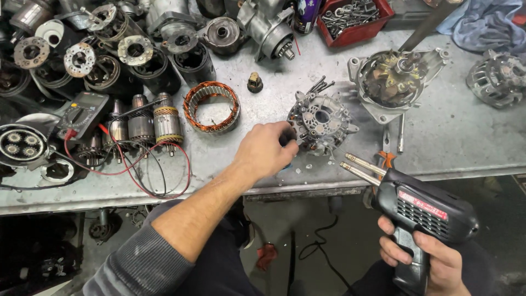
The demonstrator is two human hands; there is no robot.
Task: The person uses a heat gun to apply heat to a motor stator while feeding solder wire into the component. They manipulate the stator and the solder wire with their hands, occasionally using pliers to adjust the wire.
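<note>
My right hand (433, 263) is nearest to me, down below the edge of the workbench (455, 137), wrapped tight around the pistol grip of a black soldering gun (422, 211). Its two metal prongs point up and left toward the bench edge, stopping just short of the part I am working on. An orange-handled tool (388, 159) lies at the bench edge just behind the prongs.

My left hand (266, 151) reaches out over the bench, the grey sleeve pushed up my forearm. Its fingers are curled in and pinched against the left side of a round metal alternator plate (320, 120), which sits on the bench near the front edge with bolts sticking up from its back. What sits between my fingertips I cannot tell.

Left of my hand lies a ring of copper windings (211, 107), and further left three motor armatures (142, 126) stand side by side next to a black multimeter (82, 112) with red and black leads looping over the bench.

Beyond the plate, to the right, rests an alternator housing (394, 79) with its rotor showing. At the far edge sit a red tray of metal hardware (355, 19), a blue rag (485, 24) and a heap of motor housings (109, 55).
</note>
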